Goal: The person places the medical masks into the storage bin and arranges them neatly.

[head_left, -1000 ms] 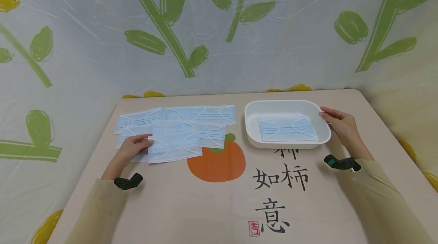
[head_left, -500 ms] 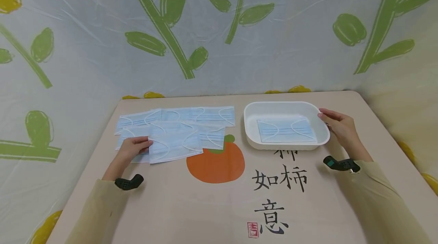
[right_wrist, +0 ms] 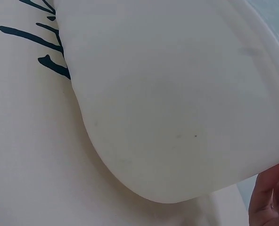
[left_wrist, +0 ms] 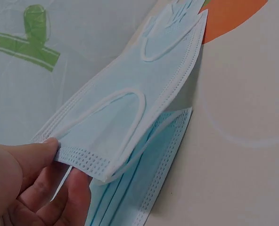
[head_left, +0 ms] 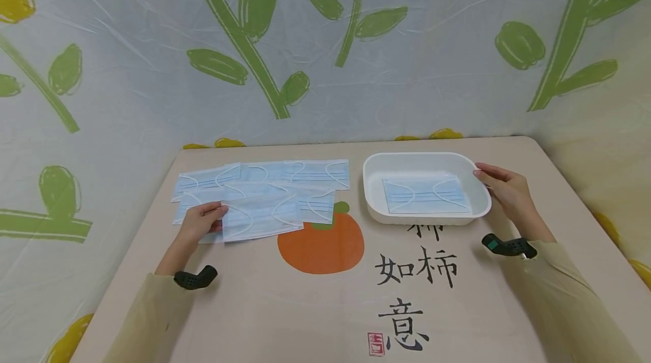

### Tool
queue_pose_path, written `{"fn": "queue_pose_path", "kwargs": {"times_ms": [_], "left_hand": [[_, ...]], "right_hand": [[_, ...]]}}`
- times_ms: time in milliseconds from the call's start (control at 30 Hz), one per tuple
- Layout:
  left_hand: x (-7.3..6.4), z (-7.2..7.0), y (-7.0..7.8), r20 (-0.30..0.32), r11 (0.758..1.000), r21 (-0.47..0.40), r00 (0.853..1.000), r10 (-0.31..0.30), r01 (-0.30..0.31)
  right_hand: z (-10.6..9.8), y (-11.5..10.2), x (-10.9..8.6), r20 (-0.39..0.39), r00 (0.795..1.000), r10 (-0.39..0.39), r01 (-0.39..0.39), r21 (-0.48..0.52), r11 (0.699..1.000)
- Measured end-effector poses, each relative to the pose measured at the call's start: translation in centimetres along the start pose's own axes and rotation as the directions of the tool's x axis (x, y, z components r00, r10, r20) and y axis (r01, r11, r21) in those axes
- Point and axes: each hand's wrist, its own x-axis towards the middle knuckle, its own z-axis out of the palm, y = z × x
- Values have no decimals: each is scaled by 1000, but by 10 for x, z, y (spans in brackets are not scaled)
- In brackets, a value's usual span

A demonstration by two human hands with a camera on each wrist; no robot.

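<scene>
My left hand (head_left: 197, 224) pinches the left short edge of a pale blue face mask (head_left: 261, 217) between thumb and fingers. In the left wrist view that mask (left_wrist: 102, 110) is raised at its near end, white ear loops lying across it, over another blue mask (left_wrist: 153, 169). Several overlapping masks (head_left: 317, 173) are spread behind it on the table. On the right is a white plastic tray (head_left: 422, 219) with one mask (head_left: 426, 195) flat inside. My right hand (head_left: 508, 193) grips the tray's right rim; in the right wrist view the tray's outer wall (right_wrist: 177, 108) hides most of that hand.
The pale table mat (head_left: 285, 312) bears a printed orange persimmon (head_left: 321, 245) and black characters (head_left: 403, 323). A flower-patterned curtain (head_left: 407, 80) hangs along the back and sides. Dark straps (head_left: 195, 278) sit on both wrists.
The left hand has lifted the pinched mask's near end slightly and shifted it a little to the right. The right hand and tray stay in place; the head view shifted slightly.
</scene>
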Motion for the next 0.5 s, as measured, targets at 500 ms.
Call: {"fn": "queue_pose_path", "kwargs": {"times_ms": [500], "left_hand": [[-16, -3, 24, -30, 995, 42, 996, 87, -85]], "right_hand": [[-5, -3, -3, 98, 994, 46, -60, 142, 988]]}}
